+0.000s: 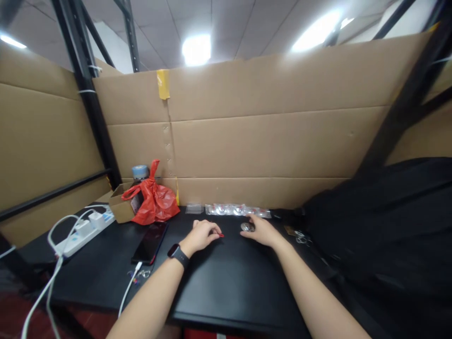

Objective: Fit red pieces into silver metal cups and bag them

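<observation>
On your left, along the smooth black bench point(226, 287), you had a long white plastic power strip point(78, 241) and, nearer you, a flat, rectangular black phone point(150, 243). Behind the phone you saw a knotted, glossy red plastic bag point(160, 202) beside an open brown cardboard box point(120, 208). A large heap of black fabric point(384, 235) filled your right; tan cardboard panels point(247, 146) stood behind.

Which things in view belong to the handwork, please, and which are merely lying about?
In use: red piece at the left hand; round silvery piece at the right hand; probably the clear packets.
Lying about, seemingly: phone, power strip, red bag, cardboard box.
</observation>
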Demonstrator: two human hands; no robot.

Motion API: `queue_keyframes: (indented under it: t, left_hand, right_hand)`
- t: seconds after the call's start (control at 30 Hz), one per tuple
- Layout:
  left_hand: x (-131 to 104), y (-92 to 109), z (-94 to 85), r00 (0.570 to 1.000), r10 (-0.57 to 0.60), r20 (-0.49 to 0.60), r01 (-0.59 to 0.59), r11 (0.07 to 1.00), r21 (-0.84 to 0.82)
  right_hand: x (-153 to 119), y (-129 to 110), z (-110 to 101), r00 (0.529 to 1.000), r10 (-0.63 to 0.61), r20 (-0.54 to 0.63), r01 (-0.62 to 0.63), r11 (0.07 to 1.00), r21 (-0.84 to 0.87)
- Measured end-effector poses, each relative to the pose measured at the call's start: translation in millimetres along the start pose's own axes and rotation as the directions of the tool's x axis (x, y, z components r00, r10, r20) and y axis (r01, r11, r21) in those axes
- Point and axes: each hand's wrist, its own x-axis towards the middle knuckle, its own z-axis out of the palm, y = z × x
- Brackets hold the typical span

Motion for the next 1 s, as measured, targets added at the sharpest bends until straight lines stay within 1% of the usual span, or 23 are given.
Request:
queue_keyframes:
  t: [0.1,0.2,0.3,0.4,0.57,0.67,0.8,1.0]
  left_hand:
    - [-0.6,3.9,-0.8,0.999,-0.014,-0.034,0.015,1.000,0.028]
    - [1.3,5.7,-3.2,0.996,-0.036,-0.079,0.040,0.998,0.041]
    - [3.6,8.5,-4.4,0.991,-0.061,-0.120,0.069,0.995,0.070]
    - [4.7,10.8,-2.5,0.985,-0.071,-0.156,0.082,0.994,0.067]
    - [6.6,7.5,3.5,0.982,-0.083,-0.172,0.095,0.994,0.059]
    - [7.6,5.6,5.4,0.977,-0.090,-0.191,0.101,0.993,0.052]
    - [7.0,7.7,5.5,0.972,-0.099,-0.214,0.112,0.992,0.050]
    - [4.3,13.3,3.4,0.975,-0.113,-0.192,0.125,0.991,0.048]
  right_hand:
    - [1.3,-7.5,0.4,1.000,0.027,0.004,-0.027,1.000,0.001]
    - [2.5,-10.0,-3.2,0.998,0.063,-0.021,-0.062,0.998,0.034]
    - [1.8,-6.2,-8.5,0.995,0.086,-0.053,-0.081,0.993,0.081]
    - [0.4,-0.6,-13.4,0.995,0.071,-0.076,-0.062,0.991,0.123]
    - [1.4,3.3,-17.5,0.996,0.062,-0.063,-0.055,0.992,0.115]
    - [3.3,4.4,-15.9,0.996,0.054,-0.069,-0.043,0.988,0.147]
    - [6.1,7.7,-9.6,0.996,0.055,-0.068,-0.037,0.969,0.246]
    - [8.0,9.2,-2.0,0.995,0.060,-0.076,-0.032,0.944,0.328]
